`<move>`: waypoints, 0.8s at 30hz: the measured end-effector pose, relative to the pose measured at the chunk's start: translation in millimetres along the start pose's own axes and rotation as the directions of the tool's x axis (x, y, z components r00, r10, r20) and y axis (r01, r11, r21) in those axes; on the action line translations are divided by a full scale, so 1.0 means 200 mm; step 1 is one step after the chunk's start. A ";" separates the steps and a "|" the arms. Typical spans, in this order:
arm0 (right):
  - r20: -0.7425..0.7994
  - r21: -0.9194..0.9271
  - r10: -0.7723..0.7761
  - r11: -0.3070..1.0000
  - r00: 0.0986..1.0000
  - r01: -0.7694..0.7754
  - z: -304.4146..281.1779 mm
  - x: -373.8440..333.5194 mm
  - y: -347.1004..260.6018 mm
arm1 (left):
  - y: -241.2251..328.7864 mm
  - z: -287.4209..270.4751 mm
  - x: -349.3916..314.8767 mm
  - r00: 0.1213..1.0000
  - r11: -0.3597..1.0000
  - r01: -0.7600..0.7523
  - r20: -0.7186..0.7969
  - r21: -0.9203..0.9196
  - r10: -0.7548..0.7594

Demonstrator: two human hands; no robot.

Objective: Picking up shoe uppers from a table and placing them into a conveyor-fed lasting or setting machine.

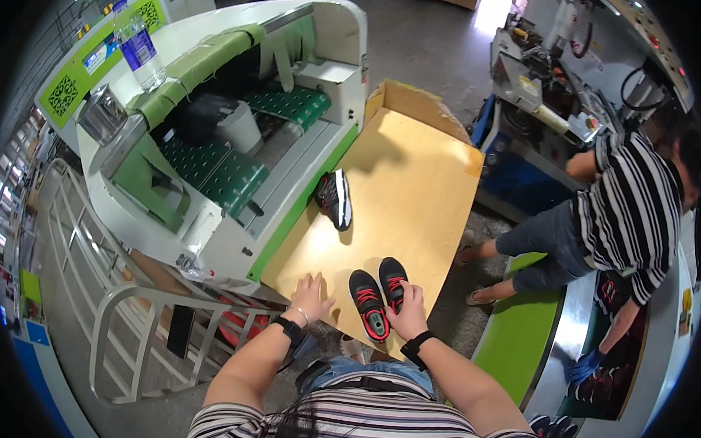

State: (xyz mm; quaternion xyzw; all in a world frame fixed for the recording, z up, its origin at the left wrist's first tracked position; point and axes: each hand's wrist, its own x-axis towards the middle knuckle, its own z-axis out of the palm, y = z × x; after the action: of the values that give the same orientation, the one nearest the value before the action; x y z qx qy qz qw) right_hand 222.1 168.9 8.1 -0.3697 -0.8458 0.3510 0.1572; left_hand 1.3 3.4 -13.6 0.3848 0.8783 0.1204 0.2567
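1. Shirt [374,417]: dark and white stripes of varying width, running across the body.
2. Sleeves [231,422]: short, in the same stripes.
3. Left hand [309,298]: bare, with a thin, pale bracelet [301,313] at the wrist and a black band [292,331] above it.
4. Right hand [409,310]: bare, with a black strap [418,349] at the wrist.
5. Belt [383,385]: dark, across the waist.
6. Jeans [334,370]: faded blue denim.

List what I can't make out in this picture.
All in the head view:
Heel of the right shoe in the pair: covered by the right hand.
Deep interior of the machine: shadowed beneath its green cover.
Print on the bottle: too small.
Lower-right shoes: cut off by the bottom edge.
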 end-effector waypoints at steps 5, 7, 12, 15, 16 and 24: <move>0.014 -0.040 -0.042 0.998 0.999 0.042 -0.04 0.01 0.00 | -0.01 -0.13 0.46 0.948 0.852 0.082 -0.224 -0.518 -0.227; 0.098 0.040 -0.073 0.997 0.992 0.069 -0.08 0.06 0.05 | 0.00 -0.23 0.68 0.928 0.723 0.164 -0.144 -0.671 -0.344; 0.006 0.149 -0.035 0.988 0.999 0.033 -0.22 0.28 0.02 | 0.17 -0.34 1.02 0.929 0.484 0.267 0.089 -0.833 -0.358; -0.006 0.105 -0.054 0.993 0.999 0.054 -0.23 0.42 0.06 | 0.17 -0.27 1.12 0.897 0.644 -0.072 -0.331 -0.762 -0.292; -0.010 0.016 0.016 1.000 1.000 -0.016 -0.29 0.45 0.19 | 0.45 -0.33 1.10 0.932 0.744 -0.129 -0.336 -0.656 -0.135; -0.026 0.021 -0.084 0.996 0.996 0.084 -0.23 0.46 0.27 | 0.67 -0.34 1.20 0.996 0.909 -0.067 -0.081 -0.410 0.037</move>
State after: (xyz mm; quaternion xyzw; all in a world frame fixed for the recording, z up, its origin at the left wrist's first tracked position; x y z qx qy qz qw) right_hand 212.1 284.5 3.2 -0.3366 -0.8547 0.3485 0.1866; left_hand -90.3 269.4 12.7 0.3407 0.8311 0.3236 0.2975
